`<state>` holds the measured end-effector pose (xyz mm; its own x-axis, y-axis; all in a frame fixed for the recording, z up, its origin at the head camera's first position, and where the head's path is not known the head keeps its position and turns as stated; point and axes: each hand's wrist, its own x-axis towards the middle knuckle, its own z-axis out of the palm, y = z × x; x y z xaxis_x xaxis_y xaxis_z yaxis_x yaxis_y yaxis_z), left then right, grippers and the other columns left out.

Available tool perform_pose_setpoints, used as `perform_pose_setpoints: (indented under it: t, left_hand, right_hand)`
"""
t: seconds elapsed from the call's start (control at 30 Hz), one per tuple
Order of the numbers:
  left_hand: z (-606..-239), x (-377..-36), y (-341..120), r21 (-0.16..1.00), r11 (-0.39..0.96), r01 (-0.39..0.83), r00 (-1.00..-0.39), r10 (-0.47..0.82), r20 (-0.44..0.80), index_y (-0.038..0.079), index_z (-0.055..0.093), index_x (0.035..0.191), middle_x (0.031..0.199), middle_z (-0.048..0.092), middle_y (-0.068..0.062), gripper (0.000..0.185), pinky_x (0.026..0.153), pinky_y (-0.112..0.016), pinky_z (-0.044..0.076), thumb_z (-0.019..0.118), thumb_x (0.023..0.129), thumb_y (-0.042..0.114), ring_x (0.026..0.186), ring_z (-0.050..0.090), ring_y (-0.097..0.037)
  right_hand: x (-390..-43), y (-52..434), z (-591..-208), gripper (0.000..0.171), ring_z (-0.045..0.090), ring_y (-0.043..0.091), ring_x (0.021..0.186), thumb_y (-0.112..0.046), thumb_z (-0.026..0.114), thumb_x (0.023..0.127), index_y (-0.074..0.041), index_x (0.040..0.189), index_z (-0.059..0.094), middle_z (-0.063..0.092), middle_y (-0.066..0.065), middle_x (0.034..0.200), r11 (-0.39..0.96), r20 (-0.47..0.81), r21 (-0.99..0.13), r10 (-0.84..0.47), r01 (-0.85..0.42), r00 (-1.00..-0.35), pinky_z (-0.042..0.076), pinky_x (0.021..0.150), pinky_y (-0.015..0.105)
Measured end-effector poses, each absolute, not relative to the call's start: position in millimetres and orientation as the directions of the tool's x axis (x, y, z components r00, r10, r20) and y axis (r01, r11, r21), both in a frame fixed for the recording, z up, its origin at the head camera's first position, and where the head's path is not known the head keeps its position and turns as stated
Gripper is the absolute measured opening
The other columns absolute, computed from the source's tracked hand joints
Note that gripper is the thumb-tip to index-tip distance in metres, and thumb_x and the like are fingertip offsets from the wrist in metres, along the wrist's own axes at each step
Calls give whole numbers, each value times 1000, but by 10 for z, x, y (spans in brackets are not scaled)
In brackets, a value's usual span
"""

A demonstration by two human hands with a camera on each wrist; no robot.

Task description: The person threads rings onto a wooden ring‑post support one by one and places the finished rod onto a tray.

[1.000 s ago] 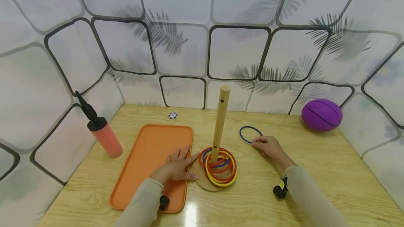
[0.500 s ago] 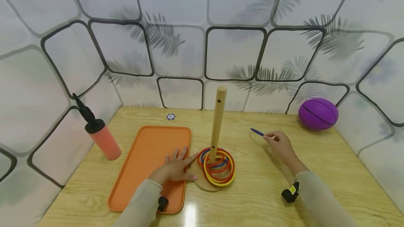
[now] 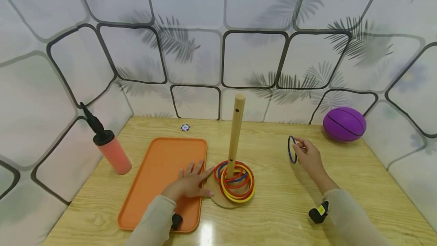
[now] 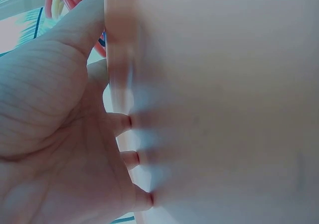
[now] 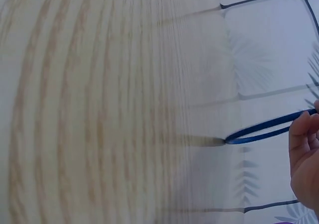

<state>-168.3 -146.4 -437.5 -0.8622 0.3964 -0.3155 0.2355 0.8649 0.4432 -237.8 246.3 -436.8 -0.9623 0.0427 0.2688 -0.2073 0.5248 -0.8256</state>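
The right hand [image 3: 307, 156] pinches a thin blue ring [image 3: 291, 149] with its fingertips and holds it up in the air, standing on edge, above the wooden table [image 3: 348, 185]. The ring is to the right of the tall wooden peg [image 3: 236, 129] and well apart from it. Red, yellow and blue rings [image 3: 235, 179] lie stacked around the bottom of the peg on its round base [image 3: 218, 197]. The left hand [image 3: 191, 182] lies flat with its fingers spread out, resting on the right edge of the orange tray [image 3: 160, 174] and holding nothing; its fingertips seem to touch the round base, though the close view is too blurry to be sure. A pink pump [image 3: 108, 145] stands left of the tray. A purple ball [image 3: 344, 123] sits in the far right corner.
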Motion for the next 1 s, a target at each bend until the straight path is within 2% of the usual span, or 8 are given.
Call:
perform_pose_setpoints:
  t: [0.2,0.37,0.47,0.57,0.67,0.77,1.0]
  left_hand:
    - [-4388,-1683,-1466,445,863,240,-862,400,-311,28,26,151,157,2,-18,81,104,-69,-1,65,84,53,141,-2,-46]
    - [-4399,-1691,-1472,445,863,241,-863,400,-309,29,26,151,157,2,-17,80,104,-69,0,64,84,53,141,-2,-46]
    - [-4413,-1700,-1473,442,864,240,-863,399,-311,30,26,151,158,2,-17,81,104,-69,0,64,84,53,141,-2,-45]
    - [-4422,-1709,-1471,440,866,239,-863,397,-314,31,25,151,158,1,-16,81,104,-69,-1,64,84,54,141,-3,-45]
    - [-4426,-1714,-1470,439,867,237,-861,396,-318,31,25,151,158,1,-16,82,104,-69,-1,64,84,55,141,-4,-44]
    - [-4418,-1716,-1471,438,868,235,-860,396,-322,31,25,151,158,1,-16,81,104,-69,-1,64,84,54,141,-3,-45]
    - [-4395,-1712,-1472,439,868,233,-858,396,-327,31,24,151,158,-1,-15,80,104,-69,-2,63,84,54,141,-4,-44]
  right_hand:
    - [-2321,2491,-4288,43,51,3,55,-16,49,99,9,135,45,52,4,87,394,178,-907,40,-148,-983,51,52,23]
    - [-2268,2482,-4183,47,52,1,57,-17,47,100,11,137,40,54,-7,80,266,80,-961,20,-72,-997,52,55,21]
    - [-2231,2453,-4086,47,51,2,57,-15,47,100,13,137,39,56,-10,78,197,54,-979,-2,-54,-999,51,54,20]
    - [-2187,2424,-3968,38,51,3,56,-13,50,99,6,132,49,58,-9,78,114,41,-992,-23,-43,-999,50,53,20]
    - [-2146,2397,-3850,23,52,4,56,-13,52,98,-10,119,61,60,-7,79,46,40,-998,-53,-42,-998,49,53,20]
    - [-2119,2366,-3740,17,51,5,55,-15,54,97,-18,109,66,60,-5,80,-13,56,-998,-86,-55,-995,49,54,20]
    - [-2055,2285,-3476,20,52,5,53,-10,56,96,-19,101,73,62,-2,79,-133,109,-987,-131,-91,-985,48,51,20]
